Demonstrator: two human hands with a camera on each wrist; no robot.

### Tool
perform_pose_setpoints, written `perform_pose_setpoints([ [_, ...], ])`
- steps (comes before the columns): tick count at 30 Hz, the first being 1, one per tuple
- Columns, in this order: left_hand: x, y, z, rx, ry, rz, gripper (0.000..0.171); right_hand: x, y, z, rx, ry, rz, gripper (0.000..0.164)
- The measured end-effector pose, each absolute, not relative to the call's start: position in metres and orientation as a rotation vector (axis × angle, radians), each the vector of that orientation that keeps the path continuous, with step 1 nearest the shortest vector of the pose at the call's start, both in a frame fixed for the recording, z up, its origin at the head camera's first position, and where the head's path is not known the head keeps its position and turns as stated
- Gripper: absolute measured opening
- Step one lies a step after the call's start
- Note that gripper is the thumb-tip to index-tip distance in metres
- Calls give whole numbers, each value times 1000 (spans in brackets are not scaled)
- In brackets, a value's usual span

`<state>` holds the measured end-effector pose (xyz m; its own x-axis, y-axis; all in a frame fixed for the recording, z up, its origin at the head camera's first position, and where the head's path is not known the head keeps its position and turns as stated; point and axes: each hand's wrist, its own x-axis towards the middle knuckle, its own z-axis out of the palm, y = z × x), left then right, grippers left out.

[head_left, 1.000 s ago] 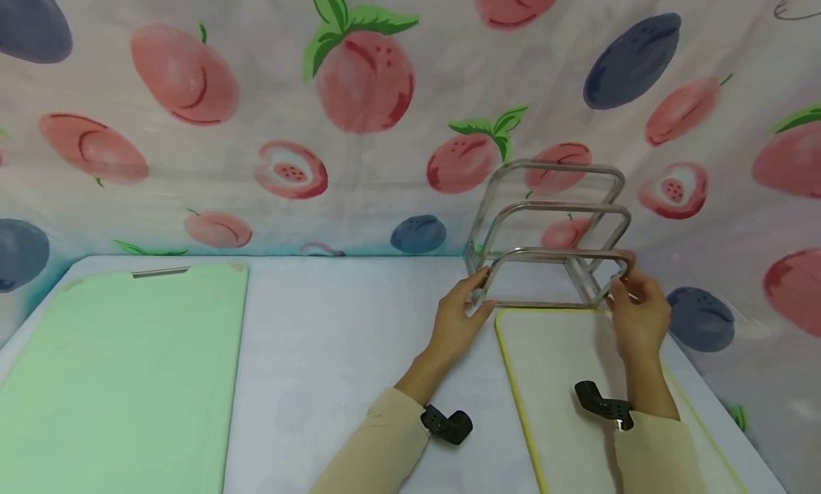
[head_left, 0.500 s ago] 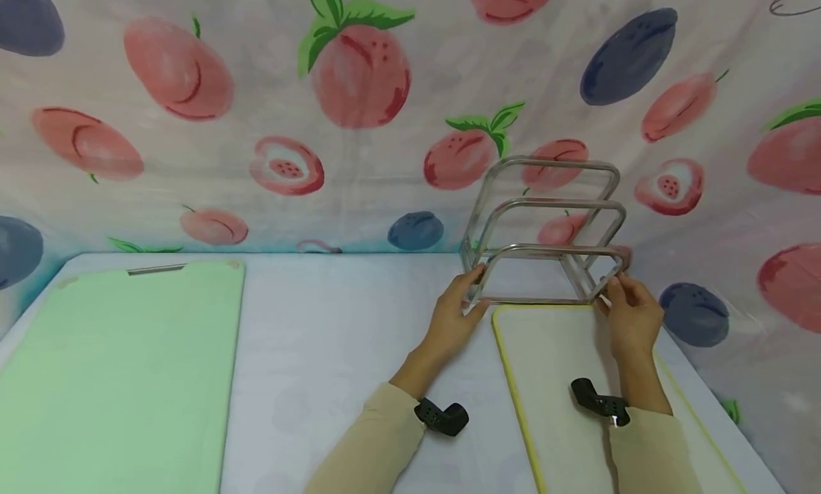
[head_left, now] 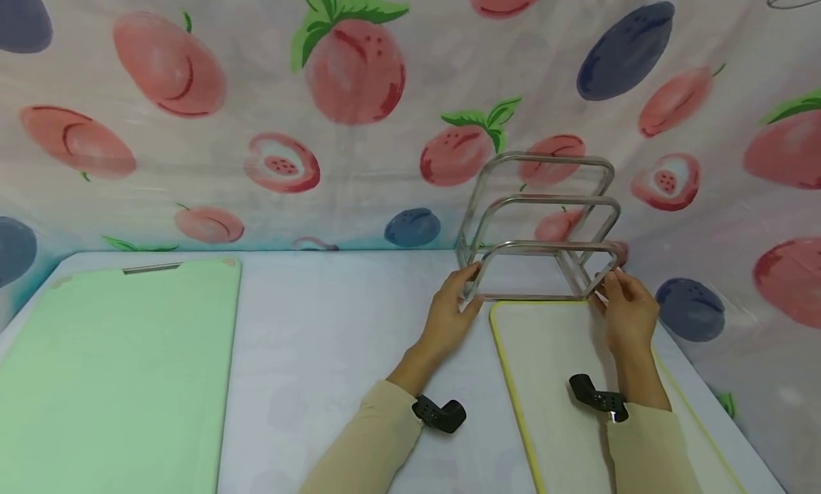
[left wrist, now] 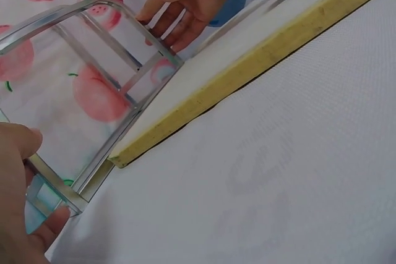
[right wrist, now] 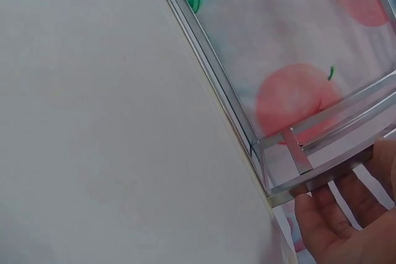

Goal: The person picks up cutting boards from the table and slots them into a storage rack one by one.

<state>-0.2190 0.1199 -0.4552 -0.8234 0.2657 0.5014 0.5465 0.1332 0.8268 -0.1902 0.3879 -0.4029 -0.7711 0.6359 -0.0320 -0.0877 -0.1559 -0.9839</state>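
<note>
A silver metal rack with three upright hoops [head_left: 545,247] stands at the back right of the table, against the patterned backdrop. My left hand [head_left: 445,319] grips its lower left front corner, with the thumb at the base bar in the left wrist view. On the other side my right hand [head_left: 631,316] pinches the right bar of the front hoop; its fingers [right wrist: 322,214] curl under the metal in the right wrist view. Right in front of the rack's base lies a white board with a yellow edge [head_left: 551,366], partly under my right forearm.
A light green board [head_left: 128,366] with a handle slot lies flat at the left of the white tabletop [head_left: 321,351]. A fruit-patterned cloth [head_left: 359,187] hangs behind the table and along its right side.
</note>
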Motion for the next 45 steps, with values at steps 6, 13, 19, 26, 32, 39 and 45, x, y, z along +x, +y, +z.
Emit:
perform_pose_setpoints([
  [6, -219, 120, -456, -703, -2126, -1755, 44, -190, 384, -404, -594, -1638, 1984, 18],
  [13, -221, 118, -457, -523, -2004, -1789, 27, -195, 381, -405, -551, -1683, 2014, 13],
  [19, -220, 117, -456, -486, -2005, -1801, 24, -192, 379, -403, -548, -1723, 2015, 15],
  [26, -220, 115, -455, -450, -1992, -1773, 18, -190, 375, -401, -485, -1746, 2039, 11],
  [32, -221, 116, -455, -417, -1973, -1774, 16, -191, 374, -400, -477, -1756, 2042, 13],
  [39, -220, 114, -452, -405, -1963, -1780, 16, -191, 373, -399, -526, -1871, 1953, 24],
  [45, -219, 114, -452, -410, -1965, -1758, 18, -191, 371, -399, -553, -1879, 1944, 22],
])
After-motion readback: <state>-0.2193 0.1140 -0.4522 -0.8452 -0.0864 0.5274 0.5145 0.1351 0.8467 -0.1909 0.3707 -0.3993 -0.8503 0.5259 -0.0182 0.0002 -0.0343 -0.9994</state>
